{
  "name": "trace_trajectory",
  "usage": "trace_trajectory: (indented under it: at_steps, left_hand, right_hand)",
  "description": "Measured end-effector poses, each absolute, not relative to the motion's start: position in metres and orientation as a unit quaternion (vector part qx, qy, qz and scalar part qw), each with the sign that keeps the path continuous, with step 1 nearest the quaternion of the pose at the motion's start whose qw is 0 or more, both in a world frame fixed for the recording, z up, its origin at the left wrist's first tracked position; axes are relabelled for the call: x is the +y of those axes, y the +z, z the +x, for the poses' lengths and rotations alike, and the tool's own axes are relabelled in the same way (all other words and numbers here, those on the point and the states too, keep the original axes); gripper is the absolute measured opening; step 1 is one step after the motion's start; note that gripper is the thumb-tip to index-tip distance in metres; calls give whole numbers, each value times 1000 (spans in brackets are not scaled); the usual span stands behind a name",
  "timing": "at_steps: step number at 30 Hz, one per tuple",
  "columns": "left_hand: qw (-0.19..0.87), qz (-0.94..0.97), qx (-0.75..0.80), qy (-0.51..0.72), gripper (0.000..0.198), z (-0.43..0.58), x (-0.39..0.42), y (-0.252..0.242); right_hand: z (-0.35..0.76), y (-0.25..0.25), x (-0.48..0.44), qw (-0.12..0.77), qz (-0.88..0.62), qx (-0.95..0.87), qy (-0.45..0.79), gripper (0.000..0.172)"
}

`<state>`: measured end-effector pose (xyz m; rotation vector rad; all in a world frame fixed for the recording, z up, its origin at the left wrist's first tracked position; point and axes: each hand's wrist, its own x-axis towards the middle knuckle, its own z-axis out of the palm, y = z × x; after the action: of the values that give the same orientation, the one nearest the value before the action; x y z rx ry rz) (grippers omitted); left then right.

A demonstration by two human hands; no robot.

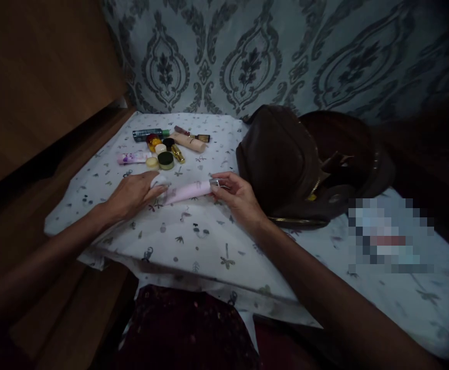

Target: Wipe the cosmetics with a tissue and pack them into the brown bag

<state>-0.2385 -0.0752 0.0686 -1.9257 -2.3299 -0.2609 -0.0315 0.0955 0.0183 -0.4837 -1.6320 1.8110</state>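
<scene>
My right hand (237, 198) pinches a pale pink tube (187, 191) by its silver cap end. The tube lies slanted just over the cloth, its far end pointing left toward my other hand. My left hand (133, 194) is closed around a small white wad (159, 180) that looks like tissue or cloth. Its fingertips are close to the tube's left end; I cannot tell whether they touch it. Beyond the hands lie a dark green-capped bottle (147, 134), a beige tube (189, 142), a dark-lidded jar (166, 160) and a pink-and-purple tube (133, 158).
An open brown leather bag (278, 159) stands right of my right hand. A blurred-out patch (390, 236) hides something farther right. The patterned white tablecloth (193, 246) hangs over the near edge. Wooden furniture (42, 67) borders the left, and a patterned wall (209, 56) the back.
</scene>
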Motion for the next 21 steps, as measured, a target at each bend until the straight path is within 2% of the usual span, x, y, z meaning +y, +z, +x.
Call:
trace_trajectory:
  at_steps: [3,6,13,21]
  left_hand:
    - [104,-658,-735,-126,48,-205,-44,73]
    - [143,-700,-691,-111,44,-176,-12,71]
    - [10,-706,-699,-115,47,-193,-5,52]
    - [-14,-650,-749,-126,49,-232,-46,33]
  right_hand:
    - [-32,20,93,321,-177,-642,674,32]
    - [-33,20,93,336,-157,-649,664,30]
    - [-34,16,99,324,-172,-653,662,33]
    - [-31,23,94,323,-168,-651,666,32]
